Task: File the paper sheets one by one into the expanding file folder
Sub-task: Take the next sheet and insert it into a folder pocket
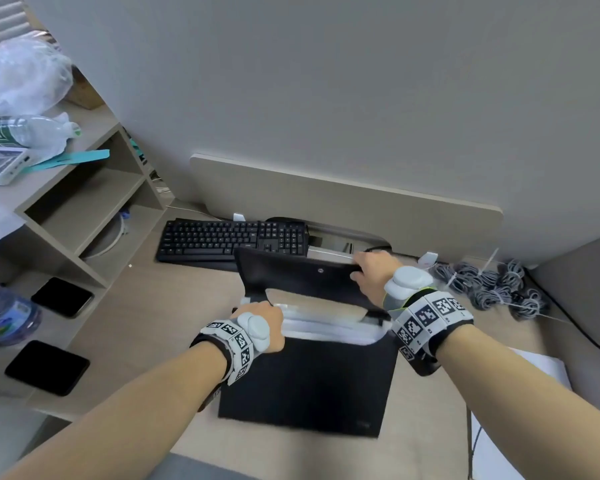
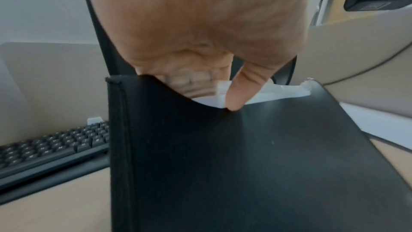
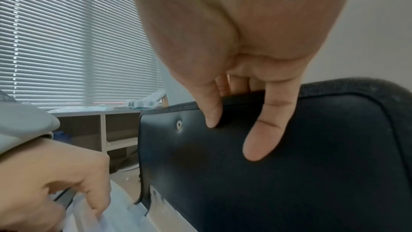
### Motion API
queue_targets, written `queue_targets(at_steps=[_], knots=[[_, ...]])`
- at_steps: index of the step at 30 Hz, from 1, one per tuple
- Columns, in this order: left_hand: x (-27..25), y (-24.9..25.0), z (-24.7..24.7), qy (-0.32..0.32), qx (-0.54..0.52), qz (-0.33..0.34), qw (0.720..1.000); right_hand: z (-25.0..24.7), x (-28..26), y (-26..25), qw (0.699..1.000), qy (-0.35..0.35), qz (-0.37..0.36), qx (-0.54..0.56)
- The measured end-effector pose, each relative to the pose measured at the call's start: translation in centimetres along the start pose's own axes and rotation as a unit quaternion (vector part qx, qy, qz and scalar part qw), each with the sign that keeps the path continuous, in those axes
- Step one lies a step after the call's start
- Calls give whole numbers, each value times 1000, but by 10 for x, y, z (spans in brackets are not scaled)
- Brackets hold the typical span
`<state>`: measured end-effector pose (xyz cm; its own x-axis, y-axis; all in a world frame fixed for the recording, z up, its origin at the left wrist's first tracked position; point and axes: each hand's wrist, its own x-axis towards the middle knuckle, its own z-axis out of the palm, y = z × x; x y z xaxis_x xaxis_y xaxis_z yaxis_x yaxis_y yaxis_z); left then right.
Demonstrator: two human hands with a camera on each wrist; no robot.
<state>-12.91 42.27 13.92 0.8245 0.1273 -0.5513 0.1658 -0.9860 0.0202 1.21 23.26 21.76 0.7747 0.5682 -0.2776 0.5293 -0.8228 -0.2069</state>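
A black expanding file folder [image 1: 309,382] lies on the desk with its flap [image 1: 298,275] lifted upright. White dividers and sheets [image 1: 329,323] show in its open mouth. My left hand [image 1: 264,323] is at the mouth's left end. Its fingers are curled inside and its thumb [image 2: 236,94] presses the front wall [image 2: 245,165], pinching it. My right hand [image 1: 371,271] grips the flap's top edge near the right corner. In the right wrist view the thumb [image 3: 211,117] and one finger lie on the flap's inner face [image 3: 312,165], beside the snap button [image 3: 179,124]. Loose white sheets [image 1: 544,372] lie to the right.
A black keyboard [image 1: 232,240] sits just behind the folder. An open shelf unit [image 1: 84,209] stands on the left, with a water bottle [image 1: 25,129] on top. Two dark phones [image 1: 63,296] lie on the desk's left. Coiled grey cables [image 1: 492,282] lie at the back right.
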Motion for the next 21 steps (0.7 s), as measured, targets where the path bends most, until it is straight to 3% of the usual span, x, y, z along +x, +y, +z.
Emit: queue_targets(at_steps=[5, 10, 15, 21], knots=[[3, -5, 46, -63, 28, -9, 998, 74, -3, -1, 995, -58, 41, 66], [19, 3, 64, -10, 1, 22, 1000, 109, -16, 11, 985, -68, 66, 142], [35, 52, 66, -6, -70, 51, 996, 117, -57, 77, 975, -38, 139, 168], [49, 148, 67, -14, -131, 80, 988, 130, -120, 179, 955, 8, 221, 196]])
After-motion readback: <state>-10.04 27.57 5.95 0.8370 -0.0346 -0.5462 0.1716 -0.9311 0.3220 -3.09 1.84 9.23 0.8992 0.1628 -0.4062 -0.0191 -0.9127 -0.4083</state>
